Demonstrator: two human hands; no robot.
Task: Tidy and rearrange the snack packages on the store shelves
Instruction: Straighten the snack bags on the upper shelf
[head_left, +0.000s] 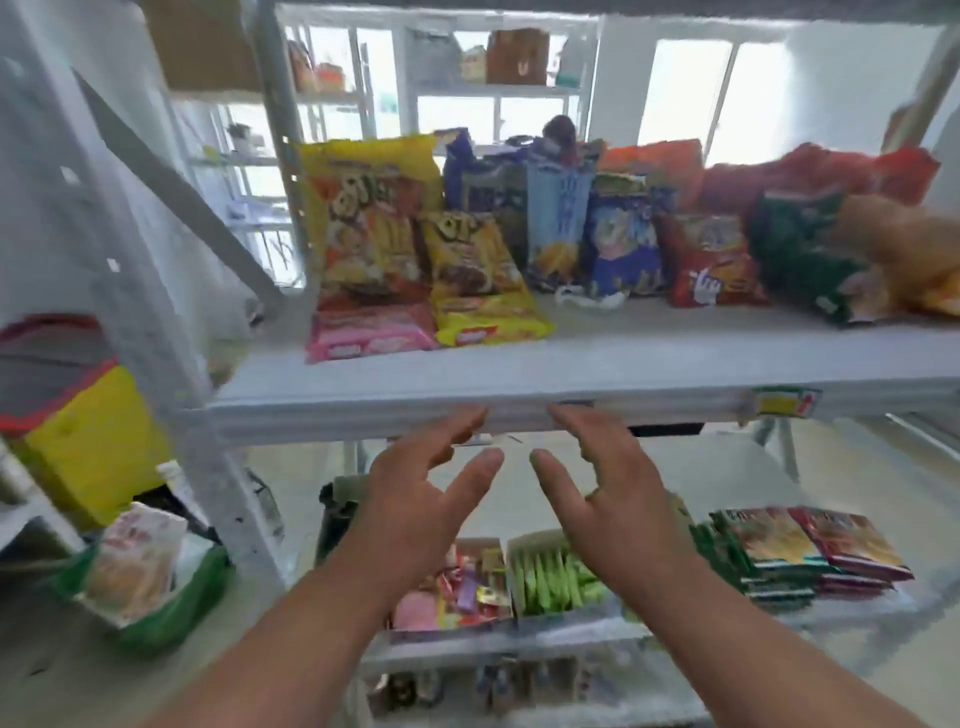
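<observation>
Colours I'm seeing from my end: the shelf is showing plain white, frame and all. Far left on it, a big bag is coming through bright yellow with orange and red print, and a smaller yellow-brown bag is leaning in front. Lying flat under those, a pink pack and a yellow pack. Mid-shelf is going blue: a pale blue bag and a deeper blue one. Then a red bag with a white hand graphic, and a dark green bag. On the lower shelf, a box of lime green sachets is sitting by green and red packets.
</observation>
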